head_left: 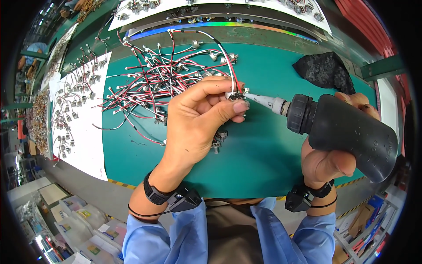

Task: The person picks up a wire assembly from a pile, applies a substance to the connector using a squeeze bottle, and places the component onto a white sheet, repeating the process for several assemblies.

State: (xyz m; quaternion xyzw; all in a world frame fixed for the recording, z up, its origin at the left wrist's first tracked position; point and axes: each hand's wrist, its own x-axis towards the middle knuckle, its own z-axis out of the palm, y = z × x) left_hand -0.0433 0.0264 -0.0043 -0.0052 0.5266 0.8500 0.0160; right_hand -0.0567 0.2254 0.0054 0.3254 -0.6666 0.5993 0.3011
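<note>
My left hand [187,125] is closed, pinching a small wired potentiometer [236,96] between thumb and fingers. Red, black and white wires [222,48] arch up from it to a white connector. In my right hand [323,165] lies a black squeeze bottle [351,132], tilted with its long pale nozzle [266,103] pointing left. The nozzle tip is at or very near the potentiometer; I cannot tell whether they touch. Behind my left hand spreads a tangled pile of wired potentiometers [151,81]. Another potentiometer [215,147] rests on the green mat just below that hand.
A crumpled black cloth [325,70] lies at the mat's far right. White paper [90,149] with rows of wired potentiometers runs along the left. More parts sit on a white sheet [259,6] on a raised shelf at the back. Plastic bins [94,220] stand lower left.
</note>
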